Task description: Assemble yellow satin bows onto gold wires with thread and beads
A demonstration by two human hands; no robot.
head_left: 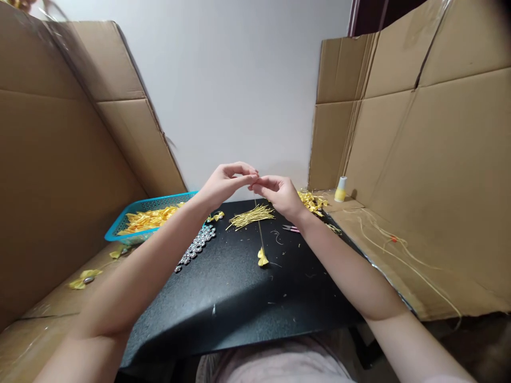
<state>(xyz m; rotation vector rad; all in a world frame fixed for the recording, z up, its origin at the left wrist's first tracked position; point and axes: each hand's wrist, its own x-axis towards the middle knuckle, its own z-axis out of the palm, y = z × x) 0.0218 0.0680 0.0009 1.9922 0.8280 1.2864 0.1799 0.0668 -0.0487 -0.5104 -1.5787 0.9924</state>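
Observation:
Above the table, my left hand [229, 183] and my right hand [281, 197] meet fingertip to fingertip, both closed in a pinch. From the joined fingertips a thin thread [260, 231] hangs almost straight down. At its lower end is a small yellow ribbon bow [262, 258], close to the black tabletop; I cannot tell whether it touches. What lies right between the fingertips is too small to make out. Behind the thread rests a bundle of short gold twist ties [251, 216]. Beside my right forearm is a pair of pink-handled thread snips [291, 228], partly hidden.
On the left stands a blue basket [114, 229] of yellow bows, with silvery beads [195, 247] beside it. More yellow pieces [313, 202] lie behind my right wrist. A thread spool [340, 190] and loose cord [399, 250] sit right. Cardboard walls [447, 159] flank the black table [239, 308].

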